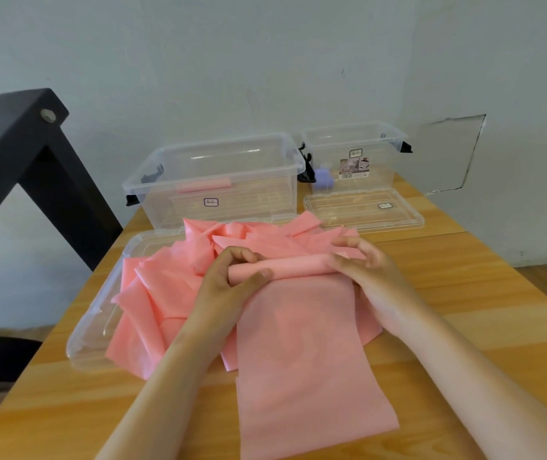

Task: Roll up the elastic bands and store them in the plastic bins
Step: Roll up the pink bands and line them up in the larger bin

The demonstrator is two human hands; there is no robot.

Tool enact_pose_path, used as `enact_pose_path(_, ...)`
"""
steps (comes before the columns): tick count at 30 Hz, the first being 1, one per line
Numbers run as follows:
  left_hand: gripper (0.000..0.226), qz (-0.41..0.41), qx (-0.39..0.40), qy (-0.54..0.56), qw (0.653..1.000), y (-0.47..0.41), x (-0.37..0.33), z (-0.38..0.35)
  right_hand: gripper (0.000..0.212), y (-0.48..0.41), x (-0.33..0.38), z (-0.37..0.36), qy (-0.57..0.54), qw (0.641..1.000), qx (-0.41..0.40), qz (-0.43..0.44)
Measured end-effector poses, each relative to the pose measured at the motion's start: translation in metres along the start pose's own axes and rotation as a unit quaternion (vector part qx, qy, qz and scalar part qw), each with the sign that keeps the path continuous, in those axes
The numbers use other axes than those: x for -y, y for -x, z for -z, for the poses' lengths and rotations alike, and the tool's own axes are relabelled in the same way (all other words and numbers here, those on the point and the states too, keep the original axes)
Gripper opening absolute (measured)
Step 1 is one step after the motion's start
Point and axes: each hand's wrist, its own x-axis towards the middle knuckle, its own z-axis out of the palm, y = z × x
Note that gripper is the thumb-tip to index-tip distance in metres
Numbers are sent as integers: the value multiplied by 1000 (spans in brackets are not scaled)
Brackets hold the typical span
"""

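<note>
Pink and thin, the elastic band I am working lies flat down the middle of the wooden table. Its far end is wound into a short roll that sits on top of the loose pile of bands. My left hand curls its fingers over the roll's left end with the thumb pressed against the near side, and my right hand clamps the right end, fingers bent over the top. As I judge the risks, the stretchy sheet could spring open if either grip slackens. The roll could also run skewed into a cone if one hand turns ahead of the other, and the crumpled bands underneath could get caught and wound in. The long unrolled tail running toward me may bunch as it feeds. Beyond the pile stands the larger clear bin, open, with one pink roll inside. To its right is a smaller bin, also open, with a lid lying flat in front of it. A second lid lies under the pile's left side. Behind is a pale wall with a cut patch, and a black metal frame rises at the left.
</note>
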Motion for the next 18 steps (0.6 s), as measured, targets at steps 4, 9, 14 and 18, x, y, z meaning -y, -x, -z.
enact_pose_path(4, 20, 23, 0, -1, 1000, 1, 0, -1, 14, 2, 1, 0, 16, 999, 16, 44)
enact_pose_path(9, 7, 65, 18, -34, 997, 1, 0, 1, 34, 2, 4, 3, 9, 995, 47, 83)
enact_pose_path(14, 22, -3, 27, -11, 1000, 2, -3, 0, 30, -2, 1, 4, 5, 998, 63, 4)
enact_pose_path(18, 25, 59, 46, 36, 997, 2, -3, 2, 14, 0, 1, 2, 38, 998, 40, 41)
